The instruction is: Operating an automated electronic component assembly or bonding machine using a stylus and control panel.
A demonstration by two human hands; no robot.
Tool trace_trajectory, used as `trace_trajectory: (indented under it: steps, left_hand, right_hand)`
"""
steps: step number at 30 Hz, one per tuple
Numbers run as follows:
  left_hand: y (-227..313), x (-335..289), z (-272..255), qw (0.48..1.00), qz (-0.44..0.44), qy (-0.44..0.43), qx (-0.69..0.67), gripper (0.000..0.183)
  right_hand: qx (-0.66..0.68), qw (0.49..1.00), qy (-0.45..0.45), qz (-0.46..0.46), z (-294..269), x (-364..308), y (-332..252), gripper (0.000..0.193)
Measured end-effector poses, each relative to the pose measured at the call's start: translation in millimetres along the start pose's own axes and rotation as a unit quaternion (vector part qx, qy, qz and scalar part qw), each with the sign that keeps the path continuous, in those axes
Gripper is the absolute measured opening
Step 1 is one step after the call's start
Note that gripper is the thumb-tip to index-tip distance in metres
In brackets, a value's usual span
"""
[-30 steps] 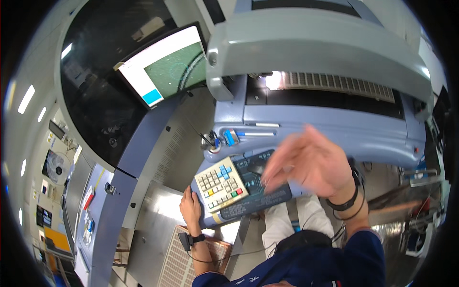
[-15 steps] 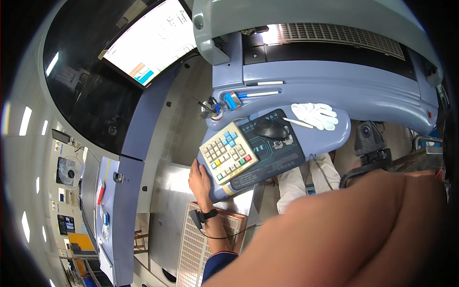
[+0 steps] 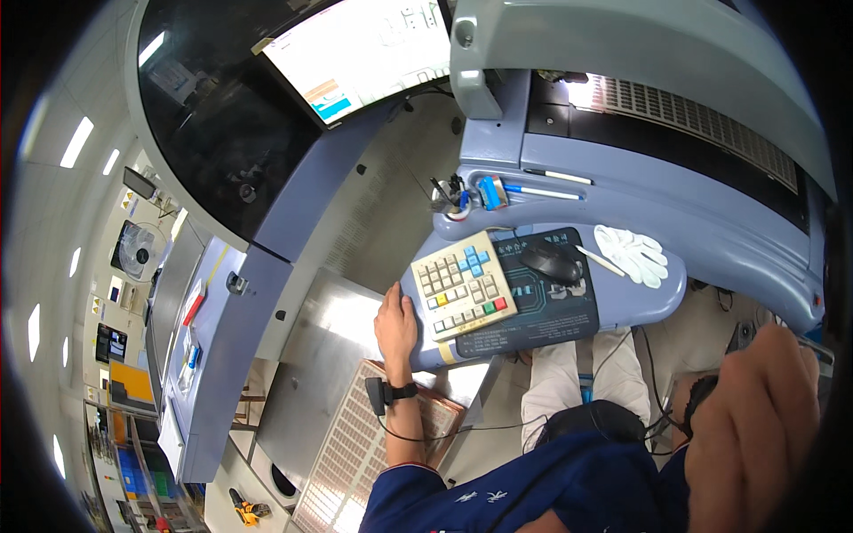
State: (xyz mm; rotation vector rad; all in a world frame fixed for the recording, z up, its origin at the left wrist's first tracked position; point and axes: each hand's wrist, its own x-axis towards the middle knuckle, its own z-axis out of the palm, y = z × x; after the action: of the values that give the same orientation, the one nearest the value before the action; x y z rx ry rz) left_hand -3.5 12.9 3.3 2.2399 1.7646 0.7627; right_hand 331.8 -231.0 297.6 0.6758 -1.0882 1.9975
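Observation:
My left hand (image 3: 395, 329) lies with its fingers stretched out on the left edge of the blue shelf (image 3: 657, 298), beside a cream keypad (image 3: 453, 289) with coloured keys. It grips nothing. My right hand (image 3: 755, 417) is raised large and close at the lower right, its fingers bent and side by side; their tips are hidden, so I cannot see whether it holds anything. The keypad overlaps a dark printed mouse mat (image 3: 551, 324), on which a black mouse (image 3: 551, 262) sits. A white pen (image 3: 601, 260) lies by white gloves (image 3: 633, 256) on the shelf.
A pen cup (image 3: 455, 202), a blue box (image 3: 491, 193) and two pens lie in the machine's ledge. A lit screen (image 3: 364, 53) stands far left. Below my left forearm, a stack of patterned panels (image 3: 355, 435) rests on a metal surface (image 3: 311, 355). Cables hang at the right.
The view has shifted, moving the machine and keypad rightward. My right hand has moved right, uncovering my navy shirt and lap. My left hand stays beside the keypad.

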Motion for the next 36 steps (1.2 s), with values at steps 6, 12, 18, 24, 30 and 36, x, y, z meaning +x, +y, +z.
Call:
trace_trajectory:
  steps: [6, 12, 18, 24, 30, 36]
  left_hand:
    - [12, 5, 3, 1.0, 0.004, -0.023, -0.004, 0.045]
    - [4, -1, -3, 0.999, -0.024, -0.021, -0.012, 0.045]
    - [5, 1, -4, 1.0, -0.019, -0.019, 0.005, 0.043]
    - [24, 6, -8, 0.999, -0.025, -0.038, -0.014, 0.041]
    - [14, 0, -2, 0.997, -0.058, -0.044, -0.034, 0.04]
    - [17, 4, 2, 0.998, -0.041, -0.045, -0.02, 0.04]
  right_hand:
    - [-0.056, 0.995, 0.062, -0.06, 5, -33, 7, 0.031]
    - [-0.551, 0.577, 0.595, -0.095, -67, -154, 69, 0.017]
    - [-0.809, 0.158, 0.554, 0.115, -157, -214, 89, 0.029]
    - [-0.775, 0.161, 0.591, 0.154, -158, -229, 89, 0.029]
    - [-0.782, 0.146, 0.577, 0.184, -179, -214, 73, 0.032]
    - [-0.759, 0.163, 0.613, 0.147, -182, -216, 64, 0.021]
